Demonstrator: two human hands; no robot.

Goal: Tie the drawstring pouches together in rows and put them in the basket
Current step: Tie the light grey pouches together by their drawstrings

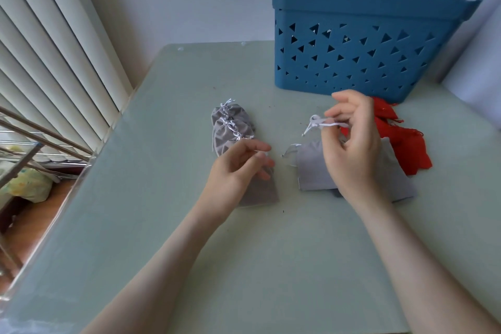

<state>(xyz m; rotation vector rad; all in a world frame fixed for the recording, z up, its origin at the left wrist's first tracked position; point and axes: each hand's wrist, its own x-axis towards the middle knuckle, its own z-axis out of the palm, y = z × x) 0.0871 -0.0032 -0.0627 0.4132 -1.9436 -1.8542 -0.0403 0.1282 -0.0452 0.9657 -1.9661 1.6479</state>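
Note:
A row of grey drawstring pouches (pixel 230 127), joined by white knotted strings, lies left of the table's middle. My left hand (pixel 238 165) rests on the nearest grey pouch (pixel 260 192) of that row and pinches a white string end. My right hand (pixel 352 138) pinches the white drawstring (pixel 317 123) of a loose light-grey pouch (pixel 311 168) and holds it lifted above the table. Red pouches (pixel 406 149) lie in a heap to the right, partly hidden behind my right hand. The blue basket (pixel 360 35) with triangular holes stands at the back right.
The pale green table (pixel 244 252) has its left edge next to white vertical blinds (pixel 54 62). Past that edge sit a metal rack (pixel 40 144) and a floor with a yellowish bag (pixel 29 184).

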